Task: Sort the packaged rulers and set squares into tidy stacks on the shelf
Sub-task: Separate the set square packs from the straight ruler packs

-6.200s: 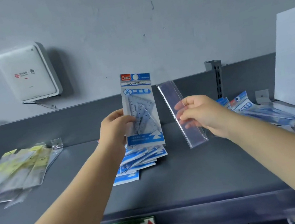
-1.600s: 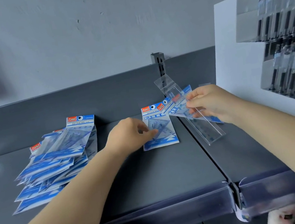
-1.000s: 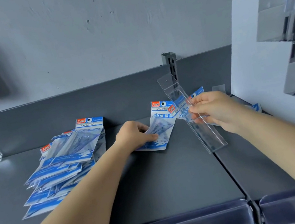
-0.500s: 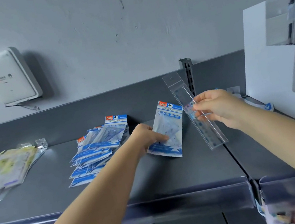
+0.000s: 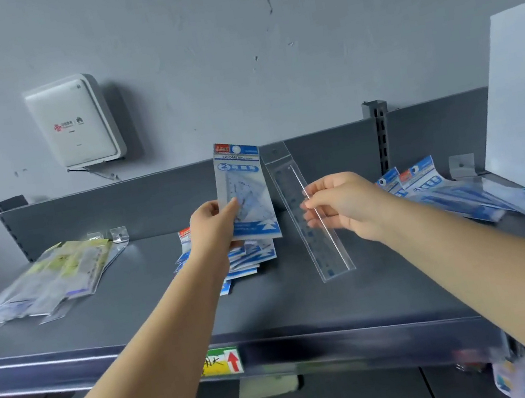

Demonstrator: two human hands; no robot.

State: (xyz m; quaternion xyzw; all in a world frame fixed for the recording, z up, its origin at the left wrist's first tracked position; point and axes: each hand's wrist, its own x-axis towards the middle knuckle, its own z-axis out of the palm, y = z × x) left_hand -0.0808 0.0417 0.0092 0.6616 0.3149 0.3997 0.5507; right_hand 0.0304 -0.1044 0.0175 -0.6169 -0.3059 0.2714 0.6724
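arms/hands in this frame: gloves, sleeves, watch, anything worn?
Nothing worn that shows. Both forearms are bare from the frame's bottom edge up to the wrists: no sleeves or cuffs in view. Left hand and right hand are bare too: no gloves, rings, watch, bands, tape or markers visible. Fingernails look short and unpainted, as far as the frame shows.

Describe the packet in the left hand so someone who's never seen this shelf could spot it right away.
Start at the white box on the grey wall; down and right, above the grey shelf, the left hand holds a set square packet upright. Unlike the clear ruler sleeve in the right hand, it is wide, with a blue header.
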